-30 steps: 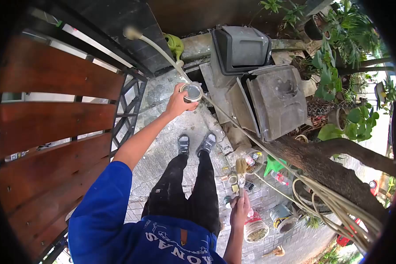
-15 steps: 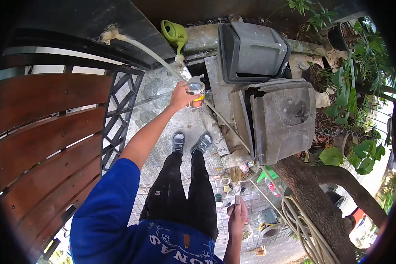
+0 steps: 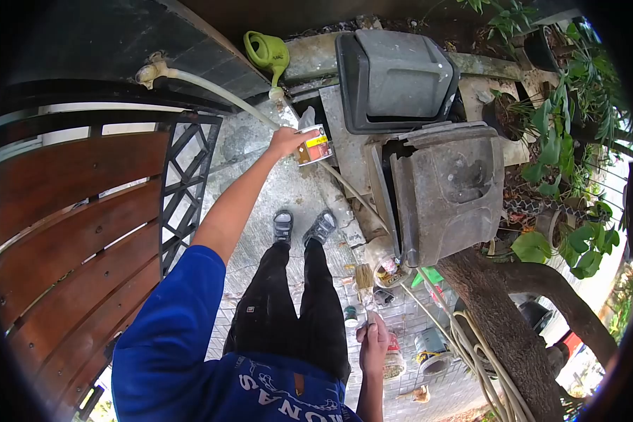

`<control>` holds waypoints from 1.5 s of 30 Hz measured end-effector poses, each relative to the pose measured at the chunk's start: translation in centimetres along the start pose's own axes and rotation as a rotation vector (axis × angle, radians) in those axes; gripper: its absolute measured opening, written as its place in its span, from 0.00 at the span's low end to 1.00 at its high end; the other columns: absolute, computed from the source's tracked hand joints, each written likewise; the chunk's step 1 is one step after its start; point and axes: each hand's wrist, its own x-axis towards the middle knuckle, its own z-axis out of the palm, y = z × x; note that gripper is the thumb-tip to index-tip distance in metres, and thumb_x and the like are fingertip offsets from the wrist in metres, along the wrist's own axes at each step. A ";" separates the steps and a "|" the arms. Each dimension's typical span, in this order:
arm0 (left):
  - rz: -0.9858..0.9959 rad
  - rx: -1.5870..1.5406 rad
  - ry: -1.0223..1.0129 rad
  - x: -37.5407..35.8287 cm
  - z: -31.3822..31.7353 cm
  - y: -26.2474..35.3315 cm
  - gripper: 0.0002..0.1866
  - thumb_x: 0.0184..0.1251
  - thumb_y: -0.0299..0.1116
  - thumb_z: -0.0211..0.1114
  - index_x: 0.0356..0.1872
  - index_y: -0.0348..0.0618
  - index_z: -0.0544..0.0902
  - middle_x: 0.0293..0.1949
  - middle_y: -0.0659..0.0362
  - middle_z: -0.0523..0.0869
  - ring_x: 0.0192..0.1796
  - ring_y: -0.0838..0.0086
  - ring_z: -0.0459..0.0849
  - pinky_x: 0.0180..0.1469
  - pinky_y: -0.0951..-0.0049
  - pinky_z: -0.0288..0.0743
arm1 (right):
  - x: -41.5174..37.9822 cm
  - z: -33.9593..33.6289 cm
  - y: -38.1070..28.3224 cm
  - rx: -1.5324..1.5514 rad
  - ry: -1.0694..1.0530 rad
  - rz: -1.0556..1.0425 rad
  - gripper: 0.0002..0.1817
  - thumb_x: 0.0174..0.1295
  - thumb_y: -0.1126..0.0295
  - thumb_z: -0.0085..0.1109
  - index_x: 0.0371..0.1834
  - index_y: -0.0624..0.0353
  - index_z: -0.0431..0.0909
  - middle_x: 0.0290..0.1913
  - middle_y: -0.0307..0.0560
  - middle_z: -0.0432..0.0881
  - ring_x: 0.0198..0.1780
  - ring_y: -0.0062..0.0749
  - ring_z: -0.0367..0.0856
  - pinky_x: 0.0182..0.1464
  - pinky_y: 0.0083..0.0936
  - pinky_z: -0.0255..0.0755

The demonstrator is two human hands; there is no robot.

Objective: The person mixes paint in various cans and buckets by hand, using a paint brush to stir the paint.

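1. Head view: left hand (image 3: 282,143) is stretched out ahead, closed round a small can (image 3: 314,146) tipped on its side, label up, just above the paving near the hose (image 3: 211,88).
2. Right hand (image 3: 375,336) hangs low by the hip, gripping a brush (image 3: 363,279), bristles up.
3. The step looks like readying paint; next likely calls for levelling the can and bringing the brush to it.
4. Can and brush are well apart, the wooden gate (image 3: 70,232) to the left.
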 end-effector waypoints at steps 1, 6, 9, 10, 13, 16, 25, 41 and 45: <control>-0.020 -0.025 -0.022 -0.1 0.0 0.5 0.38 0.46 0.73 0.75 0.23 0.39 0.87 0.26 0.57 0.88 0.28 0.72 0.85 0.36 0.68 0.78 | 0.1 0.0 0.2 0.008 -0.005 -0.004 0.27 0.79 0.56 0.52 0.66 0.70 0.74 0.27 0.39 0.78 0.29 0.18 0.73 0.35 0.18 0.67; -0.162 -0.324 -0.167 0.2 -0.6 1.4 0.47 0.43 0.73 0.76 0.49 0.34 0.86 0.47 0.51 0.88 0.46 0.65 0.89 0.52 0.64 0.83 | -0.1 0.1 0.3 0.007 -0.001 -0.015 0.26 0.78 0.55 0.52 0.65 0.70 0.75 0.28 0.38 0.79 0.30 0.18 0.74 0.35 0.18 0.67; -0.220 -0.507 -0.200 0.1 -1.0 2.0 0.50 0.45 0.72 0.75 0.57 0.35 0.82 0.52 0.49 0.86 0.51 0.64 0.89 0.55 0.64 0.83 | 0.0 0.1 0.4 0.002 -0.004 -0.014 0.26 0.78 0.56 0.53 0.65 0.69 0.75 0.28 0.37 0.79 0.30 0.17 0.74 0.35 0.17 0.67; -0.214 -0.559 -0.308 -0.3 -1.6 2.4 0.52 0.48 0.72 0.74 0.63 0.36 0.77 0.57 0.47 0.83 0.55 0.62 0.87 0.60 0.59 0.83 | -0.1 0.0 0.5 -0.003 -0.005 -0.010 0.26 0.78 0.56 0.53 0.65 0.69 0.75 0.28 0.37 0.79 0.30 0.17 0.73 0.35 0.17 0.67; -0.275 -0.750 -0.394 -0.7 -2.4 3.1 0.51 0.51 0.72 0.71 0.64 0.37 0.75 0.57 0.47 0.83 0.56 0.61 0.87 0.63 0.55 0.82 | -0.3 0.1 1.0 0.048 0.000 0.001 0.26 0.78 0.56 0.53 0.66 0.69 0.75 0.28 0.37 0.78 0.29 0.16 0.72 0.33 0.16 0.65; -0.286 -0.851 -0.443 -0.7 -3.4 3.2 0.48 0.55 0.75 0.66 0.63 0.43 0.78 0.57 0.49 0.84 0.57 0.60 0.87 0.59 0.57 0.84 | -0.5 0.2 1.0 0.061 0.002 0.020 0.26 0.78 0.56 0.53 0.66 0.69 0.74 0.27 0.36 0.77 0.28 0.15 0.71 0.32 0.16 0.63; -0.127 -1.124 -0.499 -1.7 -5.3 4.3 0.41 0.69 0.70 0.55 0.70 0.48 0.73 0.65 0.48 0.79 0.65 0.52 0.80 0.62 0.51 0.83 | -1.0 0.3 1.5 0.166 -0.018 -0.001 0.26 0.78 0.57 0.53 0.67 0.69 0.73 0.28 0.37 0.77 0.29 0.17 0.72 0.34 0.17 0.65; 0.158 -1.180 -0.625 -11.8 -11.3 8.1 0.40 0.72 0.71 0.46 0.71 0.50 0.73 0.65 0.54 0.80 0.66 0.61 0.81 0.61 0.56 0.81 | -3.6 2.2 -2.2 0.126 -0.016 -0.157 0.24 0.78 0.61 0.51 0.67 0.71 0.73 0.29 0.34 0.73 0.30 0.17 0.67 0.36 0.17 0.62; 0.253 -1.263 -0.495 -19.3 -12.5 11.3 0.42 0.71 0.72 0.44 0.73 0.50 0.70 0.70 0.53 0.76 0.71 0.59 0.75 0.74 0.51 0.67 | -4.2 2.0 -4.8 0.196 0.019 -0.176 0.21 0.78 0.60 0.51 0.59 0.69 0.77 0.32 0.33 0.72 0.31 0.16 0.65 0.34 0.17 0.59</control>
